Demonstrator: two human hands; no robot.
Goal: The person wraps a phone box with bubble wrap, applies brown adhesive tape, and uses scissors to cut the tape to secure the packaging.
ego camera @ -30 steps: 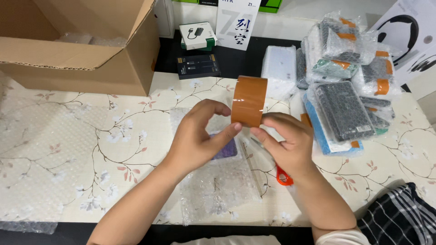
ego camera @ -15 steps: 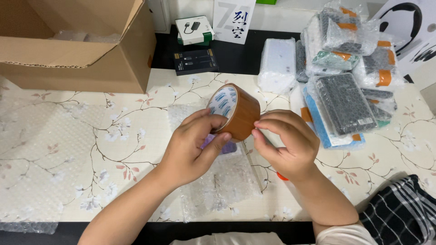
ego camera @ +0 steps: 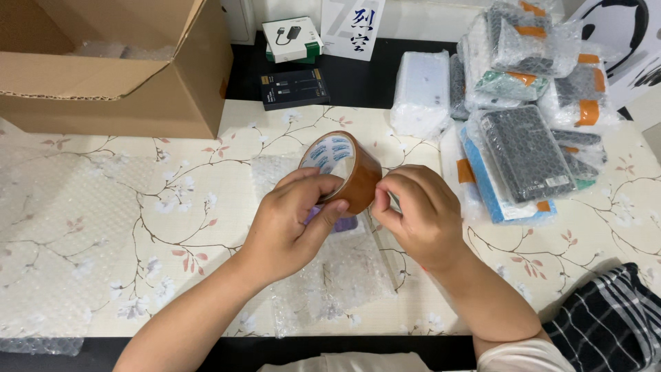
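Two hands grip my tape roll (ego camera: pixel 342 170), core facing up-left: left hand (ego camera: pixel 292 224) clasping it, right hand (ego camera: pixel 416 213) pinching its edge.

A floral-patterned table (ego camera: pixel 103 227) meets a black surface (ego camera: pixel 358 76) under even light.

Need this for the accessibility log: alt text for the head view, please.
Two bare hands hold a roll of brown packing tape above a bubble-wrapped item on a floral table, the right hand picking at its edge. An open cardboard box and bubble-wrapped parcels lie behind.
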